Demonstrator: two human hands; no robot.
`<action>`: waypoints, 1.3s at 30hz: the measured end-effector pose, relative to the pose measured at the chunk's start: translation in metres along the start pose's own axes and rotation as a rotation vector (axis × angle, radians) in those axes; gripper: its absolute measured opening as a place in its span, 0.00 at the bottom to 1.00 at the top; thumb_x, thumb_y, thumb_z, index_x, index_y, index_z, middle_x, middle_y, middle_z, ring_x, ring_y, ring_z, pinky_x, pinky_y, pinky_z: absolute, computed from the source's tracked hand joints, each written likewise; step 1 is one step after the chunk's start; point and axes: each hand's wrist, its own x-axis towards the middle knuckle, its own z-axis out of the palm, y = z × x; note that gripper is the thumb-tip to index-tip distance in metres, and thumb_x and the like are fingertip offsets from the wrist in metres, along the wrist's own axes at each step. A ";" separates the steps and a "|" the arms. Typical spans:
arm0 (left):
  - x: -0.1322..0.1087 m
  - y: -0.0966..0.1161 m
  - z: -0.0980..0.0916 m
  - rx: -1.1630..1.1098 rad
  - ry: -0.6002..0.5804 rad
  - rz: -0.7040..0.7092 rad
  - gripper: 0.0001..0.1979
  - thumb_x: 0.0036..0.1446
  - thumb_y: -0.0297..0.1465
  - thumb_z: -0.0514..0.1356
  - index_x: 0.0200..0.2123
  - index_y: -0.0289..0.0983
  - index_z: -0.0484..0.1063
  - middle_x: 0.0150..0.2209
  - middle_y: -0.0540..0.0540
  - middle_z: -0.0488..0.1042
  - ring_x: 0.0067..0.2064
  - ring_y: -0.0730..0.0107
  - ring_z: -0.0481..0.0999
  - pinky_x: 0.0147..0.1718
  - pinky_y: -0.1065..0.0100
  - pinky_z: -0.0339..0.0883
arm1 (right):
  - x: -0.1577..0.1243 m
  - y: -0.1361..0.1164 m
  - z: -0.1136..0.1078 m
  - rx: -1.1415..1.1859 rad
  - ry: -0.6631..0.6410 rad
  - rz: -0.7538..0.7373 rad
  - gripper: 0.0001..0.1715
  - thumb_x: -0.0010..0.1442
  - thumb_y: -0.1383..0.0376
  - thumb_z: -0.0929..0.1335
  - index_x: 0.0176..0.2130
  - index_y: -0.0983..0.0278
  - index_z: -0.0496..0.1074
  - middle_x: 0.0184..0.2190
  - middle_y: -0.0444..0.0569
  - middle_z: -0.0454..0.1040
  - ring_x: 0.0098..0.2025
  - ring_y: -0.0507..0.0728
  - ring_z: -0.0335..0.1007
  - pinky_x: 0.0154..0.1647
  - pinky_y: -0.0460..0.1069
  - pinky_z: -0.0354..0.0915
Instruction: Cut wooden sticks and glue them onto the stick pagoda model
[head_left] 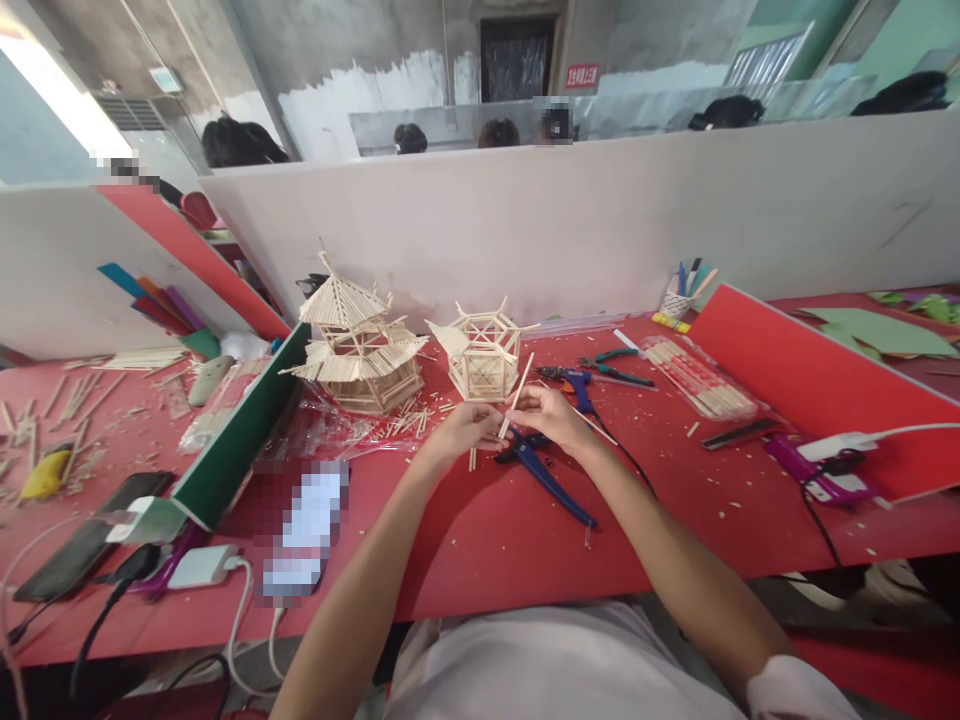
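A thin wooden stick is held at a slant between my two hands above the red table. My right hand pinches it around the middle. The fingers of my left hand close at its lower end. Just below my hands lies a blue-handled cutter, its front part partly hidden by them. Behind them stands a small open stick framework with a slatted roof piece on its left side. Left of that is a larger pavilion model made of sticks, with a pointed roof.
A blue glue gun and green-handled pliers lie to the right, before a packet of sticks. At left are a phone, a green divider and white chargers with cables. Stick offcuts litter the table.
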 end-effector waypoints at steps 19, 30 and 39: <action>0.003 -0.001 -0.001 0.078 0.010 -0.023 0.14 0.50 0.35 0.72 0.32 0.31 0.76 0.27 0.46 0.79 0.30 0.71 0.81 0.36 0.67 0.78 | -0.001 -0.001 -0.002 0.008 -0.004 -0.012 0.18 0.45 0.58 0.77 0.34 0.64 0.75 0.29 0.46 0.79 0.31 0.56 0.76 0.33 0.50 0.71; 0.006 -0.003 -0.001 0.046 0.018 -0.019 0.13 0.50 0.34 0.72 0.32 0.31 0.74 0.27 0.48 0.79 0.29 0.72 0.81 0.35 0.69 0.78 | -0.001 -0.002 -0.002 0.001 -0.001 -0.023 0.18 0.46 0.58 0.77 0.35 0.64 0.75 0.30 0.47 0.79 0.33 0.57 0.76 0.38 0.51 0.71; 0.003 -0.001 0.003 0.033 0.053 -0.011 0.12 0.50 0.32 0.71 0.33 0.31 0.74 0.28 0.48 0.79 0.30 0.73 0.81 0.34 0.71 0.78 | 0.000 -0.001 -0.002 0.000 0.019 -0.032 0.18 0.46 0.59 0.77 0.36 0.64 0.75 0.31 0.46 0.78 0.33 0.56 0.75 0.40 0.51 0.70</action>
